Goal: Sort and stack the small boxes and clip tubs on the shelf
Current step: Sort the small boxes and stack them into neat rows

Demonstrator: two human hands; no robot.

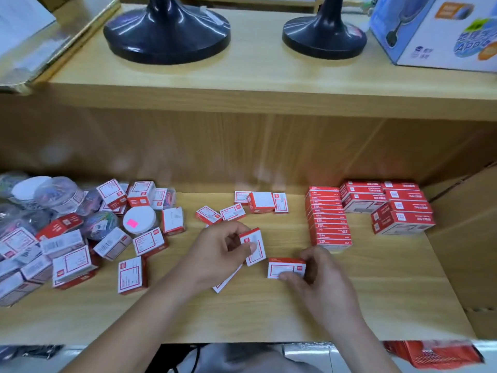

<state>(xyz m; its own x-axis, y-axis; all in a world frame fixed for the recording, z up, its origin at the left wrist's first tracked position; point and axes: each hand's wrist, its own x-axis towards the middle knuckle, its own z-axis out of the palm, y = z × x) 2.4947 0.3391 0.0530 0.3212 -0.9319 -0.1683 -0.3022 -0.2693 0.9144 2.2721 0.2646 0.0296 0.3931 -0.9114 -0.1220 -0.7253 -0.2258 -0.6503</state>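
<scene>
Nearest the camera, one small box is held in each hand over the shelf. The tilted box is pinched between the thumb and curled fingers of the left hand and is raised off the shelf. The level box is pinched at its right end by the fingers of the right hand; whether it rests on the shelf cannot be told. A flat white piece is partly hidden under the left forearm.

The step in hand is judged to be the gathering of loose boxes into a stack. For the next move, the two boxes would need to be turned the same way and squared together, then carried to the red row on the right, just beyond the right hand, where about nine boxes are lined up.

Farther back at centre, five loose boxes are scattered. To the left, an unsorted heap holds well over a dozen boxes, and at least three clip tubs are mixed in; the exact counts cannot be made out. At far right, about six larger red boxes are stacked.

On the upper shelf, two black stand bases and one blue carton are seen.
</scene>
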